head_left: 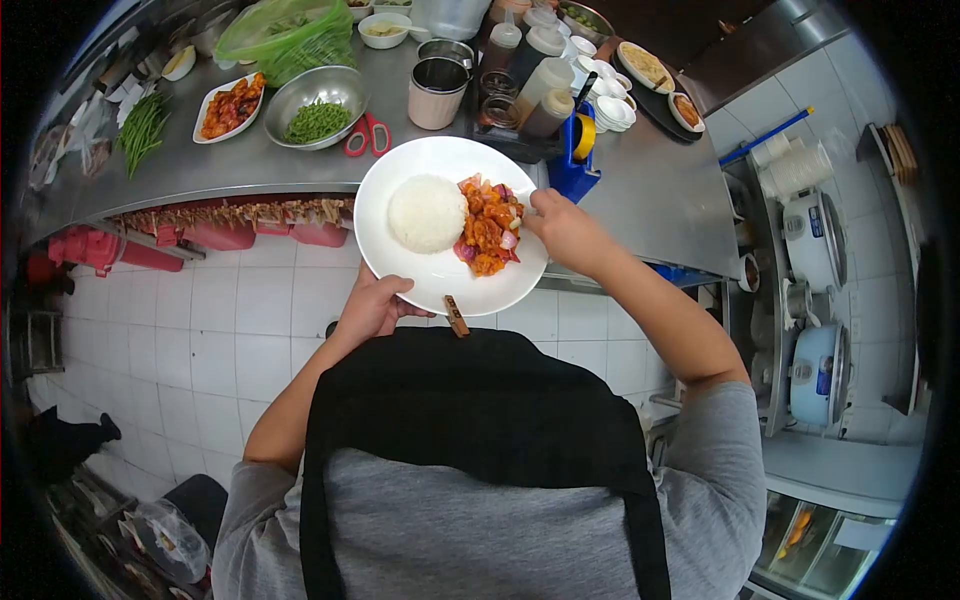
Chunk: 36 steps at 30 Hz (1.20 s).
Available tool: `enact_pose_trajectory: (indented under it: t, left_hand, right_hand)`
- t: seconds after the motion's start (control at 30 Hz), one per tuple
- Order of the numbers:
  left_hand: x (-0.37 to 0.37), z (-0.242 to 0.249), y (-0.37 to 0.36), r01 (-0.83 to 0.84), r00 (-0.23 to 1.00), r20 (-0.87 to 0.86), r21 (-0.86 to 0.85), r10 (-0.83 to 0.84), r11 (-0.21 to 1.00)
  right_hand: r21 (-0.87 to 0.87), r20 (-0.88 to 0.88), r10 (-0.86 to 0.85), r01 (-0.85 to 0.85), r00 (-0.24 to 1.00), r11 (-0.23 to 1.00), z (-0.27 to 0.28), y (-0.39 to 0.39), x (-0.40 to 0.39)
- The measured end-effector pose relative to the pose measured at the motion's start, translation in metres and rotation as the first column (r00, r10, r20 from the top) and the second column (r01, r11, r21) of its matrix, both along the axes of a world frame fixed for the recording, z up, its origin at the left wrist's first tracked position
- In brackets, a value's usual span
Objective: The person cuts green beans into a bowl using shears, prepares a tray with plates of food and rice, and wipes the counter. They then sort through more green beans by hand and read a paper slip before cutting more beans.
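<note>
A large white plate (425, 270) is held up in front of my chest, just off the counter's near edge. On it sit a round mound of white rice (427, 214) and, to the right, saucy orange-red meat pieces (490, 228) with bits of red onion. My left hand (375, 305) grips the lower left rim, thumb on top and fingers beneath. At the right rim my right hand (568, 230) is closed, its fingertips curled over the edge beside the meat. A small wooden clip (456, 316) at the apron top overlaps the plate's lower rim.
Along the steel counter (670, 210) stand a metal bowl of chopped greens (318, 120), red scissors (367, 136), a dish of orange meat (232, 107), sauce bottles (548, 85) and a blue tape dispenser (574, 160). Rice cookers (815, 240) fill a right-hand shelf.
</note>
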<state>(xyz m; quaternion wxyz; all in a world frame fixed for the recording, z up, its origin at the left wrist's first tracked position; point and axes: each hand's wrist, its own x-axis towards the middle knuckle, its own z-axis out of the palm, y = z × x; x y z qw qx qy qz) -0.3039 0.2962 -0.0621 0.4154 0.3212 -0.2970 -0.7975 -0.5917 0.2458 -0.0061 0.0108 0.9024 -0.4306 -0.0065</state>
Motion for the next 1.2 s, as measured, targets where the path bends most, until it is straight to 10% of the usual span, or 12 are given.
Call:
enact_pose_trajectory:
  t: [0.17, 0.47, 0.67, 0.83, 1.07, 1.17, 1.2]
  left_hand:
    - [0.0, 0.003, 0.004, -0.027, 0.999, 0.032, -0.031, 0.028, 0.999]
    - [0.008, 0.014, 0.018, -0.093, 0.993, 0.077, -0.028, 0.095, 0.995]
    - [0.0, 0.026, 0.038, -0.175, 0.982, 0.069, 0.002, 0.174, 0.985]
    - [-0.004, 0.031, 0.048, -0.25, 0.959, 0.112, -0.108, 0.262, 0.962]
    - [-0.01, 0.054, 0.047, -0.246, 0.963, 0.083, -0.127, 0.258, 0.961]
    - [-0.007, 0.058, 0.038, -0.202, 0.977, 0.043, -0.113, 0.208, 0.973]
    - [-0.011, 0.06, 0.035, -0.199, 0.979, 0.023, -0.105, 0.202, 0.974]
  right_hand:
    - [0.025, 0.058, 0.121, -0.122, 0.991, 0.992, 0.011, -0.008, -0.036]
    - [-0.286, 0.692, -0.264, 0.591, 0.672, 0.754, 0.042, 0.003, -0.116]
    - [-0.179, 0.251, -0.609, 0.654, 0.753, 0.735, -0.127, 0.028, -0.143]
    - [-0.131, -0.109, -0.56, 0.546, 0.821, 0.827, -0.122, -0.003, -0.13]
    - [-0.158, 0.312, -0.681, 0.743, 0.663, 0.651, -0.117, 0.008, -0.114]
    - [-0.361, 0.631, -0.434, 0.738, 0.644, 0.57, -0.089, 0.037, -0.091]
    - [0.137, 0.827, -0.452, 0.659, 0.335, 0.739, -0.076, 0.048, -0.08]
